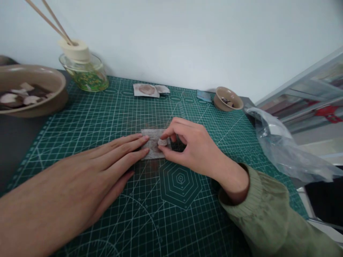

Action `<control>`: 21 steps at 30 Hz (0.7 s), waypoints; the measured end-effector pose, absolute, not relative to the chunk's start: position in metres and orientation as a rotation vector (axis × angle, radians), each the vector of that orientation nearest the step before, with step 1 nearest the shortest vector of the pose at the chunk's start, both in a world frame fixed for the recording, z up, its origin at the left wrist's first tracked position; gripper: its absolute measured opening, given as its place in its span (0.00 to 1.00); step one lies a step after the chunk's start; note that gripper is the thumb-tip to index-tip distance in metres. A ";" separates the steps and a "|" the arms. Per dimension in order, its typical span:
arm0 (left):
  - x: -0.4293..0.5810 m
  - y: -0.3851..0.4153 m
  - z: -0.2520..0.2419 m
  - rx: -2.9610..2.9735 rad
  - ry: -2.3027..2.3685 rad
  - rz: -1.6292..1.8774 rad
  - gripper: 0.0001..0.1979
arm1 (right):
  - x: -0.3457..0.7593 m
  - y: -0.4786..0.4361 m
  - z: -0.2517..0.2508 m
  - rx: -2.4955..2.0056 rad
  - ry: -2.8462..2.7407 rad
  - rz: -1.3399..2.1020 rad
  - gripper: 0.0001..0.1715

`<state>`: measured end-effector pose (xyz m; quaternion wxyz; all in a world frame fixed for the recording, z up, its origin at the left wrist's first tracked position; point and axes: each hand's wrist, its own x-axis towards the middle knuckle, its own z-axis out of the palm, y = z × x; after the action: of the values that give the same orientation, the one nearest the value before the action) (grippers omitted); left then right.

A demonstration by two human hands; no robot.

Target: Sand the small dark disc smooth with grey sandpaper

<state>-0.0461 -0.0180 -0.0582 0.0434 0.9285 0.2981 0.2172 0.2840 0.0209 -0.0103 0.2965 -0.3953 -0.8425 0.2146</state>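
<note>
Near the centre of the frame, a small grey sheet [152, 152] is lying on the green cutting mat [120, 114]. The left hand [104, 167], fingers extended and grasping nothing, is resting its fingertips on the sheet's left side. The right hand [191, 144] is pinching a small pale piece [162, 142] between thumb and forefinger over the sheet's right side. A large bowl [53, 103] is standing at upper left, a small bowl [221, 102] at upper right.

- Left hand [93, 171]: palm down, fingers [128, 148] extended close together; thumb [115, 196] held low alongside.
- Left forearm [18, 221]: bare, enters from lower left.
- Right hand [199, 146]: thumb [173, 155] and index finger [171, 129] bent in a pinch; other fingers partly hidden.
- Right wrist [233, 176]: bare; right forearm [273, 217] sleeved, enters from lower right.
</note>
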 end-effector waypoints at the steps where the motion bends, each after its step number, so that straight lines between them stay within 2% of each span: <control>1: -0.045 -0.017 -0.057 2.856 0.889 0.678 0.46 | 0.284 0.021 -0.011 -1.049 -2.228 0.553 0.03; 5: -0.043 -0.016 -0.052 2.862 0.884 0.673 0.46 | 0.285 0.022 -0.010 -0.945 -2.269 0.658 0.03; 9: -0.043 -0.017 -0.051 2.839 0.884 0.680 0.43 | 0.285 0.023 -0.009 -1.065 -2.229 0.539 0.03; 14: -0.045 -0.019 -0.050 2.878 0.904 0.587 0.41 | 0.286 0.023 -0.007 -0.985 -2.274 0.634 0.03; 17: -0.045 -0.019 -0.048 2.888 0.897 0.605 0.38 | 0.286 0.023 -0.006 -1.100 -2.229 0.518 0.02; 21: -0.044 -0.019 -0.047 2.860 0.927 0.584 0.40 | 0.286 0.023 -0.005 -0.987 -2.268 0.618 0.02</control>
<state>-0.0438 -0.0187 -0.0471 0.0394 0.9331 0.3025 0.1905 0.2857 0.0230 -0.0053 0.2919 -0.3704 -0.8508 0.2318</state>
